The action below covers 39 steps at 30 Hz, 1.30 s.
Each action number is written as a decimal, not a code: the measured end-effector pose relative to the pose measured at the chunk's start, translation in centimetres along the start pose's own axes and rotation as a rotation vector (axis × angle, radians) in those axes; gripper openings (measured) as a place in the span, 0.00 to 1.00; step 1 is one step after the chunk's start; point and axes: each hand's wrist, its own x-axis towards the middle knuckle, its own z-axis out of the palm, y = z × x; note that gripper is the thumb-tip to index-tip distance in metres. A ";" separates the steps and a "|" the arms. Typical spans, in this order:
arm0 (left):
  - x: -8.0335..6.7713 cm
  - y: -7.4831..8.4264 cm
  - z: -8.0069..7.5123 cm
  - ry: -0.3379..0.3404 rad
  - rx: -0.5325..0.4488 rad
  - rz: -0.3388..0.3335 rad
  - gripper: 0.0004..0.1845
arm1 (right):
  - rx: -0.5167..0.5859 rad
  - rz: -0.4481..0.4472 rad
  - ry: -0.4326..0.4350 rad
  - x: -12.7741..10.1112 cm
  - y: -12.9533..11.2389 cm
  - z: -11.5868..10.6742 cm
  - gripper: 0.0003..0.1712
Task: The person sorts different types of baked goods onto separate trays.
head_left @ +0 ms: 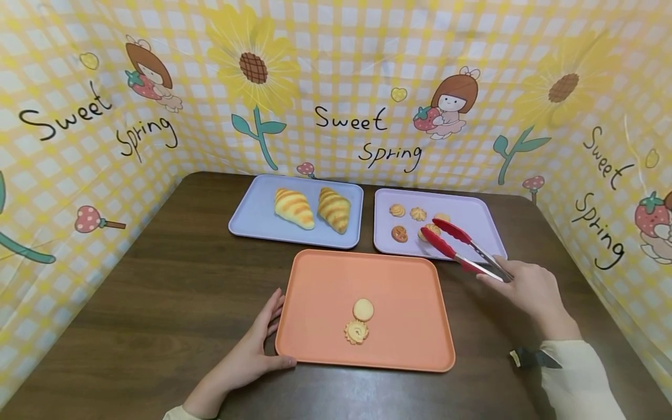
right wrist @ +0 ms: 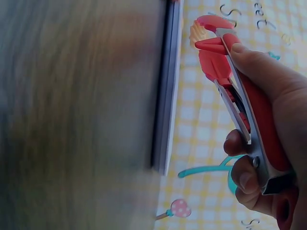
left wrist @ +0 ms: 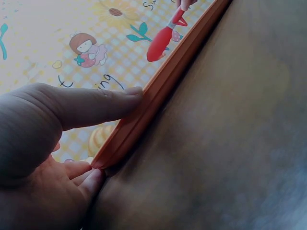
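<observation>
Right hand [head_left: 527, 286] grips tongs [head_left: 458, 245] — left hand [head_left: 257, 344] touches orange tray [head_left: 399, 280].

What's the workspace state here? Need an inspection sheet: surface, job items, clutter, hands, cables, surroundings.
Surface: dark wood table.
Job's things: orange tray holds two cookies; purple tray holds five cookies; red tongs straddle one cookie there.
Clutter: blue tray with two croissants.
Hands: left hand rests against the orange tray's edge; right hand grips the tongs.
Cables: nothing seen.
Surroundings: yellow checked backdrop on three sides.
</observation>
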 end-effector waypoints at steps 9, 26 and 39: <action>0.0 -0.2 0.0 0.000 -0.003 0.021 0.64 | -0.004 0.091 -0.022 0.4 2.2 0.2 0.40; -0.1 -0.3 0.0 0.001 -0.003 0.028 0.64 | 0.020 0.239 -0.080 0.9 4.2 0.2 0.45; -0.1 -0.1 0.0 0.004 0.004 0.027 0.64 | 0.047 0.258 -0.092 1.3 3.9 0.6 0.44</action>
